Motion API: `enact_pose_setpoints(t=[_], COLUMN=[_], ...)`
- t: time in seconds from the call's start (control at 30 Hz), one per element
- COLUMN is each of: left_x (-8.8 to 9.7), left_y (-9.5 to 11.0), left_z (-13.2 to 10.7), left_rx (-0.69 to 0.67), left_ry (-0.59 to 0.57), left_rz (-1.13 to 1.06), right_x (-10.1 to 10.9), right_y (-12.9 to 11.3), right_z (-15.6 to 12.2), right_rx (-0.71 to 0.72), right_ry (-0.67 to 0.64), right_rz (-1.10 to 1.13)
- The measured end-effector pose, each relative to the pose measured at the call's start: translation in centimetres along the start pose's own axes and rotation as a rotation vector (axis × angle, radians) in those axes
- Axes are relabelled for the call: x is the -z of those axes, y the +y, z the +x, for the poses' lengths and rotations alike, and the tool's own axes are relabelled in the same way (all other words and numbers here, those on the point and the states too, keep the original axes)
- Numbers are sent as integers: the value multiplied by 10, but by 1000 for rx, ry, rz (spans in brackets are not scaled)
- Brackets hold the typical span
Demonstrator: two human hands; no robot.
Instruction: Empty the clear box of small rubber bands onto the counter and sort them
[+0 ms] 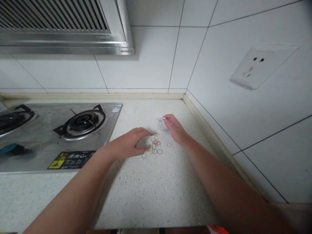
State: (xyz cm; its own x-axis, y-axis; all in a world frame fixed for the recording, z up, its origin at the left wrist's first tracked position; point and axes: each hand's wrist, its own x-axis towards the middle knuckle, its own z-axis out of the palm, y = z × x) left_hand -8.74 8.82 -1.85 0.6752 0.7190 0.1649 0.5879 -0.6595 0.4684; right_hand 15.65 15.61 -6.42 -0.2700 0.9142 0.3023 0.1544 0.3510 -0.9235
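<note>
At the frame's centre, thin coloured rings (156, 143) lie just right of the nearer left hand (133, 143), its thumb and forefinger spread; the right hand (177, 130) pinches, it seems, a clear bag (162, 122).

Two hands (133, 141), one clear plastic piece (164, 125), roughly a dozen overlapping rings (156, 143). Two burners (84, 119), one knob (11, 149) — one hood (73, 40), one outlet (263, 68).
</note>
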Motion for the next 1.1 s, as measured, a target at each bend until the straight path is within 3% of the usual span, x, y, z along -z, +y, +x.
enact_pose_setpoints(t=[0.23, 0.6, 0.9, 1.1], left_x=[-7, -22, -34, -36], left_y=[-15, -7, -1, 3], left_z=[-5, 11, 18, 17], left_rx=[113, 57, 27, 78], left_ry=[-84, -59, 59, 141], left_rz=[100, 49, 46, -163], right_x=[2, -5, -6, -6], right_y=[4, 4, 7, 5], right_z=[3, 5, 5, 5], right_rx=[-46, -109, -84, -91], right_ry=[44, 80, 71, 65], right_rz=[96, 272, 272, 272])
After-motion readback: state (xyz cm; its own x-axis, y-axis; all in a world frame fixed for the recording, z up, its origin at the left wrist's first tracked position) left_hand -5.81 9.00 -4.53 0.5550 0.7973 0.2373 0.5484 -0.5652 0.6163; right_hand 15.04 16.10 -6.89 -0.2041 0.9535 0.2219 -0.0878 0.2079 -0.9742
